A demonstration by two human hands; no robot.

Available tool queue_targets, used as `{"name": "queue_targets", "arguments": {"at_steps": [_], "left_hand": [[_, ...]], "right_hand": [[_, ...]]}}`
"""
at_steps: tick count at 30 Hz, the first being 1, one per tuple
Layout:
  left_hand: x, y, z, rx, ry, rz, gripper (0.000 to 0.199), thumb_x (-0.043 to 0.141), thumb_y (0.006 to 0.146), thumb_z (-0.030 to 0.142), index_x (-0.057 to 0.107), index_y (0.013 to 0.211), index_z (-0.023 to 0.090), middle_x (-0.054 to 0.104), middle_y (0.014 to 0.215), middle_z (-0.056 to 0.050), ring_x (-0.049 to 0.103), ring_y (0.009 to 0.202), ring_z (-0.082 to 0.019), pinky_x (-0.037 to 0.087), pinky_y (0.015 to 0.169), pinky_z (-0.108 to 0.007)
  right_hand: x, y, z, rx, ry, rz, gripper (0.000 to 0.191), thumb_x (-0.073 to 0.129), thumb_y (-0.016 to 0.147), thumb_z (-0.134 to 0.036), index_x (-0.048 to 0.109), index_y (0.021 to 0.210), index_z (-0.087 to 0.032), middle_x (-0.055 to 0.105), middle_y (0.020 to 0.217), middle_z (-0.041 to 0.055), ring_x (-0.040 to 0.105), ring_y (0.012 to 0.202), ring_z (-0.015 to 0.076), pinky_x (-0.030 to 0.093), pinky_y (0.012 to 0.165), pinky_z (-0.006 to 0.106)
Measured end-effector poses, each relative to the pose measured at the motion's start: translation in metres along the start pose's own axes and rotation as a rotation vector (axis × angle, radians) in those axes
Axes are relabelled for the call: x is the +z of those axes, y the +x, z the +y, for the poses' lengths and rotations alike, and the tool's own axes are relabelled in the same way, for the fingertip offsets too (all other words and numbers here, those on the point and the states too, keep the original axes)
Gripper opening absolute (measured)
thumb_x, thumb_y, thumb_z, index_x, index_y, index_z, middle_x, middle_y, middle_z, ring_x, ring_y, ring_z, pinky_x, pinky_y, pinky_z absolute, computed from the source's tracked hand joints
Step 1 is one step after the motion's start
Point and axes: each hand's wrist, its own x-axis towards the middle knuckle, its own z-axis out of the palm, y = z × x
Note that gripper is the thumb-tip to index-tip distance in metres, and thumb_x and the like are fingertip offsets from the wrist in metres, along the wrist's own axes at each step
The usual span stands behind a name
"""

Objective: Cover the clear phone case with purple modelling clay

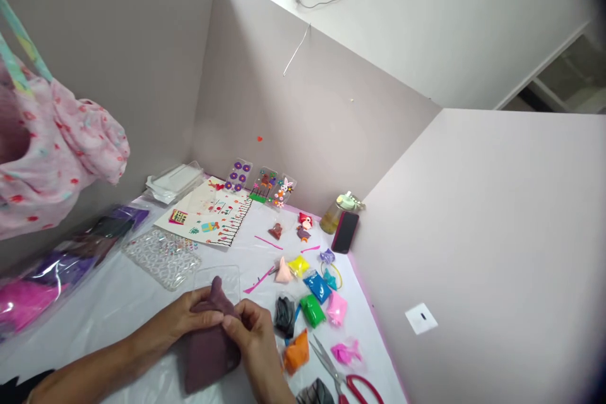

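I'm watching the left hand [182, 319] and right hand [250, 334] close around a mauve lump of modelling clay [211, 353] on the white-covered surface [108, 322], the right fingers [231, 322] clenched, pinching its raised tip. Beside them lie a green clay packet [312, 310] and red-handled scissors [360, 388] — all within easy reach.

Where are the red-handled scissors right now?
In the head view, the red-handled scissors lie at the bottom, right of the orange clay bag and the person's right hand, just below the crumpled pink clay bag.
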Motion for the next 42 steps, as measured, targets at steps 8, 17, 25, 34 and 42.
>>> {"name": "queue_targets", "arguments": {"at_steps": [8,17,25,34,42], "left_hand": [[0.015,0.008,0.006,0.027,-0.065,0.124,0.032,0.088,0.072,0.040,0.076,0.092,0.018,0.080,0.087,-0.004,0.072,0.083,-0.026,0.053,0.075,-0.030],[0.022,0.017,0.007,-0.004,-0.107,0.068,0.035,0.090,0.071,0.040,0.075,0.092,0.018,0.080,0.087,-0.004,0.071,0.083,-0.024,0.051,0.078,-0.030],[0.015,0.013,0.004,-0.018,-0.052,0.077,0.032,0.088,0.072,0.040,0.074,0.090,0.017,0.077,0.084,-0.003,0.066,0.082,-0.023,0.047,0.076,-0.029],[0.006,0.015,-0.002,0.023,0.005,0.032,0.031,0.084,0.075,0.044,0.072,0.084,0.017,0.071,0.082,-0.001,0.059,0.080,-0.020,0.042,0.074,-0.028],[0.010,0.009,-0.007,-0.006,-0.061,0.004,0.034,0.085,0.075,0.045,0.075,0.096,0.019,0.073,0.092,-0.002,0.061,0.088,-0.023,0.043,0.082,-0.030]], "right_hand": [[-0.002,0.004,0.004,-0.107,0.052,0.044,0.043,0.083,0.068,-0.055,0.062,0.074,-0.017,0.053,0.065,-0.0040,0.041,0.061,0.0114,0.034,0.057,0.023],[-0.013,0.003,0.002,-0.097,0.055,0.159,0.039,0.079,0.074,-0.052,0.064,0.069,-0.016,0.048,0.060,-0.0045,0.034,0.059,0.0109,0.027,0.055,0.023],[-0.008,0.000,-0.002,-0.015,0.039,0.140,0.039,0.079,0.073,-0.049,0.056,0.068,-0.018,0.043,0.057,-0.0066,0.030,0.054,0.0088,0.023,0.050,0.022],[-0.008,0.003,-0.003,-0.044,-0.007,0.139,0.030,0.081,0.071,-0.040,0.061,0.074,-0.017,0.054,0.066,-0.0031,0.041,0.061,0.0112,0.032,0.056,0.023],[-0.012,0.002,-0.002,-0.021,-0.037,0.120,0.031,0.076,0.075,-0.043,0.060,0.070,-0.017,0.049,0.061,-0.0042,0.037,0.057,0.0100,0.027,0.053,0.024]]}}
